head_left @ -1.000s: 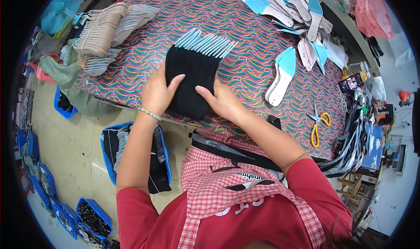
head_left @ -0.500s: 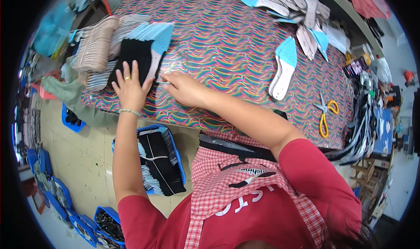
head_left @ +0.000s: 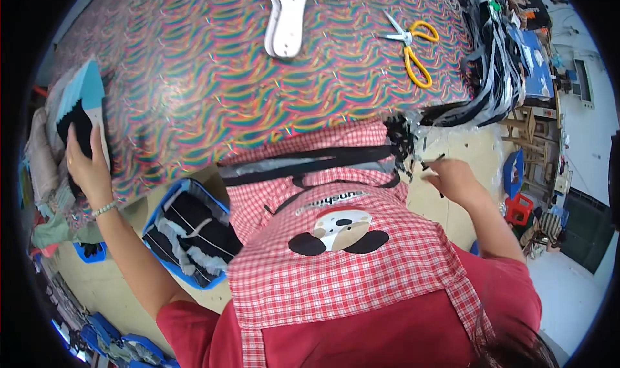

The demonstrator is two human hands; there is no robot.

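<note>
My left hand (head_left: 89, 164) rests with its fingers apart on a stack of black-covered shoe insoles (head_left: 79, 129) at the left end of the table. White and light-blue insoles (head_left: 90, 87) stick out above the black ones. Off the table's front edge at the right, my right hand (head_left: 452, 182) is closed, thumb and fingers pinching a thin black strip (head_left: 425, 166). Close to it, a bunch of short black strips (head_left: 402, 135) hangs by the edge of my red checked apron (head_left: 361, 290).
Yellow-handled scissors (head_left: 408, 38) lie partly spread on the patterned table (head_left: 194, 77). Two white-and-blue insoles (head_left: 289, 25) lie at the far middle. Long black and grey strips (head_left: 494, 64) drape over the right corner. Below stands a blue basket (head_left: 150, 222) of black bundles.
My right hand has left the insole stack and moved far right, past the table edge, where it now pinches a black strip. The left hand stays on the stack. The view has shifted right.
</note>
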